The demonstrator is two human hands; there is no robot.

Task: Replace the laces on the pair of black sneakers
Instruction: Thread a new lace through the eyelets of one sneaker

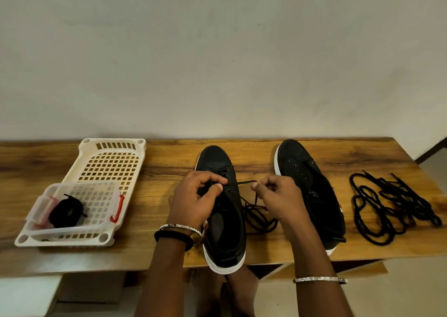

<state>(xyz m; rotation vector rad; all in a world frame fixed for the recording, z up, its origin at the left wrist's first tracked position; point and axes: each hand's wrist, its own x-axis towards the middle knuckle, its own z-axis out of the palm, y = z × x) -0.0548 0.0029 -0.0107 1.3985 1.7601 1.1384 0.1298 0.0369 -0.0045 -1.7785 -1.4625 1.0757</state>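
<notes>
Two black sneakers with white soles stand on the wooden table, toes pointing away from me. My left hand (197, 198) sits on the left sneaker (226, 220) and pinches its eyelet flap near the upper eyelets. My right hand (278, 195) pinches the tip of a thin black lace (244, 183) that runs taut to the left sneaker's eyelets. The loose part of that lace (258, 216) lies coiled between the shoes. The right sneaker (307, 179) has bare eyelets. A pile of thick black laces (391, 206) lies to its right.
At the left stands a white perforated basket (113, 162). Inside its near end sits a clear plastic box with red clips (96, 195) holding a coiled black lace (66, 210). The table's near edge runs just under the sneakers' heels. A plain wall is behind.
</notes>
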